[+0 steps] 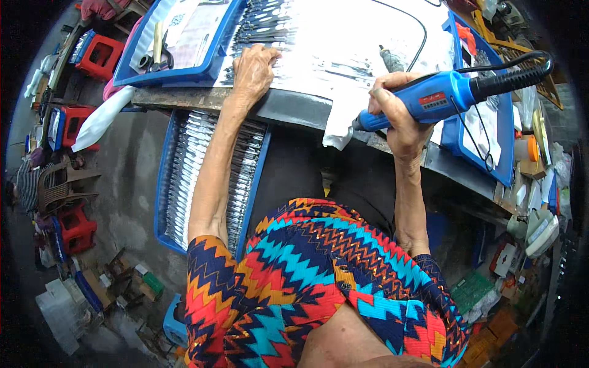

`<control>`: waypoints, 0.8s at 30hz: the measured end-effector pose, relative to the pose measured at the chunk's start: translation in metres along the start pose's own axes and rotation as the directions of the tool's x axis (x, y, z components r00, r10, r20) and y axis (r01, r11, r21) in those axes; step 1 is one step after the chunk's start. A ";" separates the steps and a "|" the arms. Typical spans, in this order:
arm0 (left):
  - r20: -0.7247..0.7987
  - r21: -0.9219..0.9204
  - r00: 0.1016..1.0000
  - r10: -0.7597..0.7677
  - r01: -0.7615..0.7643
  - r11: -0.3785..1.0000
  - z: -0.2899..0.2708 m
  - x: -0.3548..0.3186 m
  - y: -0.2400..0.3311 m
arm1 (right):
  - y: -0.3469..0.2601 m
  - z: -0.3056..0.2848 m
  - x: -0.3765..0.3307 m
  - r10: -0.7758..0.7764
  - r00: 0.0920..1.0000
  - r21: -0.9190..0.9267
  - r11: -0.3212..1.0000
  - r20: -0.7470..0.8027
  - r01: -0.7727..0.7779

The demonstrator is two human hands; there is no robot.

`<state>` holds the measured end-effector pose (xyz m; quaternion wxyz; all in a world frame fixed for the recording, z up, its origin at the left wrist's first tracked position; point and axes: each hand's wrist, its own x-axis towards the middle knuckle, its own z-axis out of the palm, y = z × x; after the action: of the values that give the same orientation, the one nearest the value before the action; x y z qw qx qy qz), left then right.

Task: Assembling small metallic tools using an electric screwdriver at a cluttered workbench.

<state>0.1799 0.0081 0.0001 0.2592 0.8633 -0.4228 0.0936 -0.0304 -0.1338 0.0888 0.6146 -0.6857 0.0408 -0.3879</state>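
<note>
My right hand (399, 113) is wrapped round a blue electric die grinder (432, 98). Its nose points left, over a white cloth (343, 116) that hangs from the table edge. From its back end a black cord loops away. My left hand (253, 70) rests on the table beside a row of slim metal tools (264, 27), its fingers curled together at the row's near end. Whatever lies under those fingertips is hidden. Several more slim metal pieces (346, 69) lie between my two hands.
A blue tray (215, 70) with papers and a tape roll stands at the left; another blue tray (500, 165) is at the right. Below the table edge (294, 110), a blue crate (162, 208) holds rows of metal tools. Red stools (101, 58) stand further left.
</note>
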 end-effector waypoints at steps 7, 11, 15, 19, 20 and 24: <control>-0.102 0.046 0.992 0.079 -0.075 0.996 0.001 0.011 -0.002 | -0.003 0.003 -0.003 0.026 0.998 -0.019 0.999 -0.061 -0.027; -0.051 0.125 0.990 0.135 -0.128 0.984 -0.007 0.018 0.005 | -0.003 0.004 -0.001 0.042 0.997 -0.009 0.999 -0.072 -0.043; -0.006 0.275 0.964 0.264 -0.253 0.928 -0.009 0.026 0.006 | -0.001 0.003 -0.001 0.049 0.996 0.012 0.999 -0.081 -0.048; 0.065 0.334 0.946 0.316 -0.319 0.887 -0.006 0.030 0.006 | 0.000 0.000 -0.002 0.053 0.996 -0.007 0.999 -0.074 -0.053; 0.064 0.332 0.947 0.314 -0.317 0.889 -0.004 0.030 0.006 | 0.000 0.000 -0.002 0.060 0.996 0.001 0.998 -0.069 -0.060; 0.095 0.304 0.956 0.276 -0.292 0.907 0.001 0.029 0.011 | 0.000 -0.003 -0.002 -0.017 1.000 -0.038 0.999 -0.019 0.016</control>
<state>0.1895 -0.0177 0.0144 0.0913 0.8247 -0.5300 0.1749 -0.0339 -0.1352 0.0872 0.5977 -0.6938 0.0484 -0.3988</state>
